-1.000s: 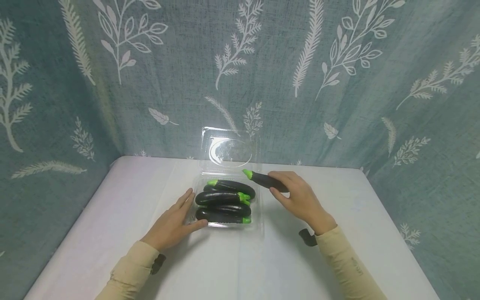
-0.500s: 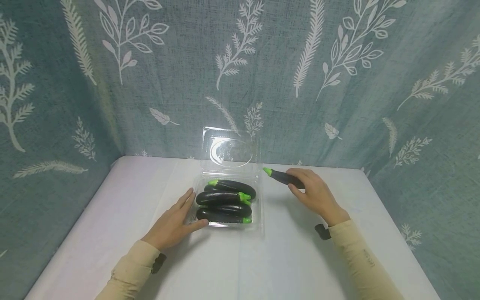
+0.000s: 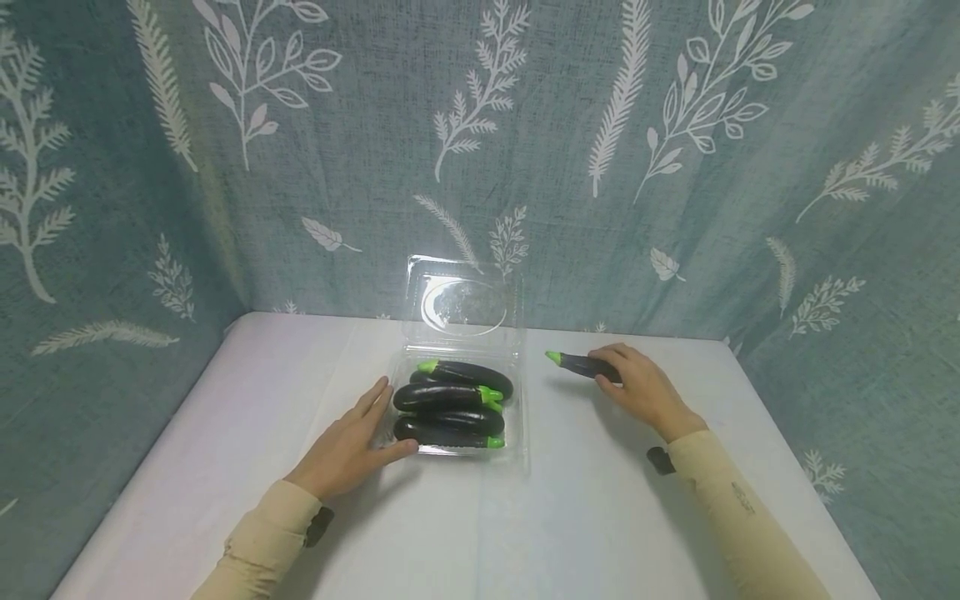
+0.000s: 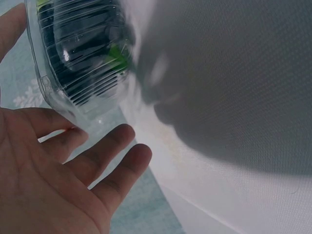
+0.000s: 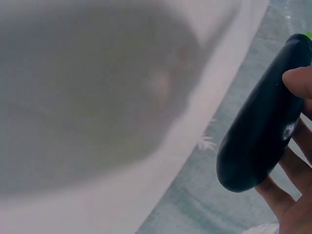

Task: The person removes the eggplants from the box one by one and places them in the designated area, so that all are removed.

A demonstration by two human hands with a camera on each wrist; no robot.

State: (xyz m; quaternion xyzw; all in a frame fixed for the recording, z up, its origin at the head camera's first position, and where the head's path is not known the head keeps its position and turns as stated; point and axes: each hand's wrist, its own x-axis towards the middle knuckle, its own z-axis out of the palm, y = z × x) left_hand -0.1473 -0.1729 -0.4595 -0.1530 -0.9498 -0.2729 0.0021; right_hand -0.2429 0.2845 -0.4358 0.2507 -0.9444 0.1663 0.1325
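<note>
Eggplant (image 3: 581, 365), held above the white table (image 3: 525, 533) to the right of the open clear container (image 3: 450, 452), is pinched between thumb and fingers of the right hand (image 3: 641, 387); the left hand (image 3: 345, 450) rests, fingers parted, at the container's left side. Probably light, firm and slick, it suits a mid-body grip. The right wrist view shows its blunt end (image 5: 239, 170), covered in the head view, which alone shows the whole green tip (image 3: 553, 357).

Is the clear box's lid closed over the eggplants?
No, the lid stands open behind the eggplants, leaving them uncovered.
</note>
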